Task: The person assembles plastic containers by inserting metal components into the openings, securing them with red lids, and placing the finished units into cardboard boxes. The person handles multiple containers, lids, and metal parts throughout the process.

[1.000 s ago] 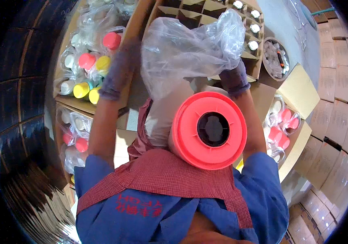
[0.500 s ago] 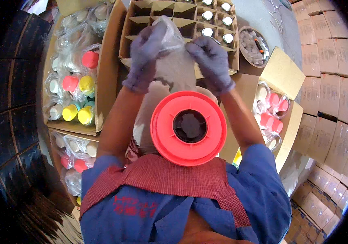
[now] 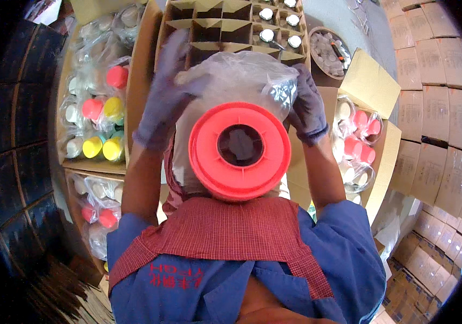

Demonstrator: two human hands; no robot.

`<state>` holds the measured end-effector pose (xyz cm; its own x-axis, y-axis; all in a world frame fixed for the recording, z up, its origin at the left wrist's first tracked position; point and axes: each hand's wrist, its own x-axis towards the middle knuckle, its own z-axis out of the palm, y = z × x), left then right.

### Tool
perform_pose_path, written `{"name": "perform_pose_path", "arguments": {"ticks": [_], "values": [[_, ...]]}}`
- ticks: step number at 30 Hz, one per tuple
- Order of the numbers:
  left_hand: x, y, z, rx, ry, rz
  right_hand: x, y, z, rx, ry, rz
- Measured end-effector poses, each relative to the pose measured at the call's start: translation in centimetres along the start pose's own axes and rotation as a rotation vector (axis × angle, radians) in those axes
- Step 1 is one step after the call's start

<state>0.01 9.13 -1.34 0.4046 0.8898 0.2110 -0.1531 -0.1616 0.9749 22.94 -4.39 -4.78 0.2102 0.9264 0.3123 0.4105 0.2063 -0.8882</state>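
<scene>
A clear plastic bag (image 3: 225, 70) spreads between my gloved hands, beyond a wide red plastic disc (image 3: 204, 143) with a dark round centre, close before my apron. What supports the disc is hidden. My left hand (image 3: 167, 92), blurred, is open beside the bag's left side, fingers pointing away and thumb apart. My right hand (image 3: 307, 105) is closed on the bag's right edge, next to a shiny, crinkled silvery patch (image 3: 283, 94). Both hands wear grey-purple knit gloves.
Beyond the bag stands a divided carton (image 3: 204, 32) with several white-capped bottles. Left is a carton (image 3: 136, 102) of wrapped bottles with pink, yellow and white caps; another open carton (image 3: 374, 81) stands right. A round tub (image 3: 316, 62) holds small clear pieces. Stacked cartons (image 3: 433, 116) line the right.
My hands have moved apart and nearer to me, and the bag has gone from bunched to spread wide. My left hand has let go of it. The red disc sits slightly farther left.
</scene>
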Motion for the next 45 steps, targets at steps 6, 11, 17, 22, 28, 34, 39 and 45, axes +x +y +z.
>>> {"name": "perform_pose_path", "arguments": {"ticks": [6, 11, 17, 22, 28, 34, 39, 45], "values": [[0.0, -0.6, -3.6, 0.653, -0.149, 0.138, -1.6, -3.6, -0.4, 0.329, 0.182, 0.371], [-13.3, 3.0, -7.1, 0.213, -0.275, 0.341, -8.5, -7.0, -1.9, 0.639, -0.631, 0.032], [-18.0, 1.6, -12.0, 0.326, -0.620, -0.121, -15.0, -0.7, -1.6, 0.620, 0.013, 0.722], [-16.2, 2.6, -5.1, -0.301, -0.267, -0.264, -16.8, 4.0, 7.0, 0.562, -0.132, 0.485], [-22.9, -4.7, -3.1, 0.163, -0.251, -0.156, -19.1, -3.5, 10.5, 0.928, 0.128, 0.742], [-15.3, -0.6, -9.8, 0.163, 0.026, -0.187, -8.3, -12.6, 8.4, 0.076, -0.557, 0.034], [-7.9, -4.0, -15.3, -0.202, 0.102, -0.392, 3.5, -8.6, 16.1, -0.675, -0.258, -0.643], [2.6, -7.4, -26.3, -0.337, 0.260, -0.362, 19.4, -2.7, 27.1, -0.335, -0.408, -0.628]]}}
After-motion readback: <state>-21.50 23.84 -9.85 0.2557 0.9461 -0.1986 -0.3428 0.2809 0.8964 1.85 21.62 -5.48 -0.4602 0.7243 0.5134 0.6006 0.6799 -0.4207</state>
